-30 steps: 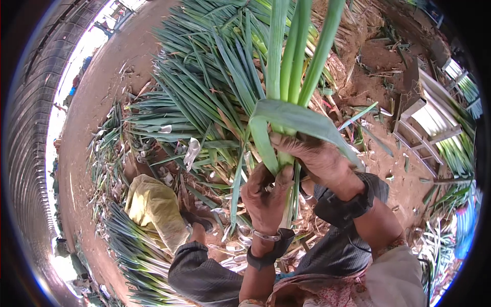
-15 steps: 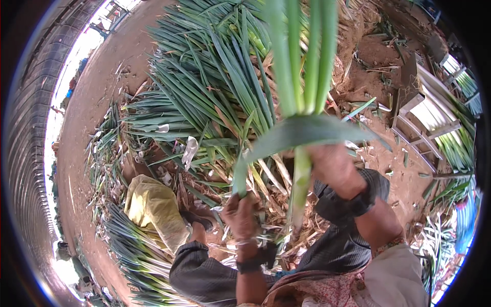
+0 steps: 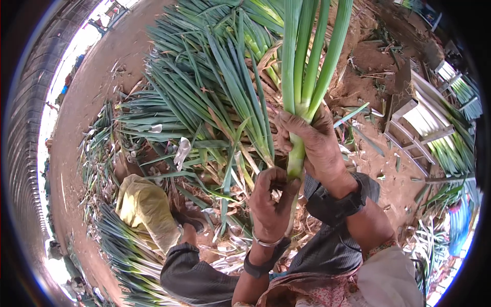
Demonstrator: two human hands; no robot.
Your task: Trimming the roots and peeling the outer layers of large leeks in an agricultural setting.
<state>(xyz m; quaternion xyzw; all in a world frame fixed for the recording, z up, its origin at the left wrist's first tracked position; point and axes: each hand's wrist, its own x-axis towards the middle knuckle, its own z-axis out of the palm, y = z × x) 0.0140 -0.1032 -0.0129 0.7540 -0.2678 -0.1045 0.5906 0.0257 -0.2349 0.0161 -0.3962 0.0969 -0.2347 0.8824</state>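
A long green onion (image 3: 302, 92) stands nearly upright in front of me, its green leaves spreading toward the top of the view. My right hand (image 3: 323, 148) is wrapped round it just below where the leaves part. Lower down, the thumb and fingers of my left hand (image 3: 271, 202) pinch the pale stalk. Below that hand the stalk's lower end shows only partly. Beyond the hands lies a large heap of untrimmed green onions (image 3: 194, 77), leaves pointing up and left. A loose leaf (image 3: 226, 187) hangs down beside my left hand.
At the lower left, more green onions (image 3: 128, 250) lie next to a yellow cloth (image 3: 146, 204) by my foot. On the right, a frame (image 3: 409, 135) holds pale-stemmed onions. Peeled scraps (image 3: 240, 250) litter the soil around my legs. A ribbed wall (image 3: 30, 128) curves along the left.
My left hand has let go of a long leaf strip and moved right onto the stalk. The leaf that crossed in front of the onion now hangs to the left.
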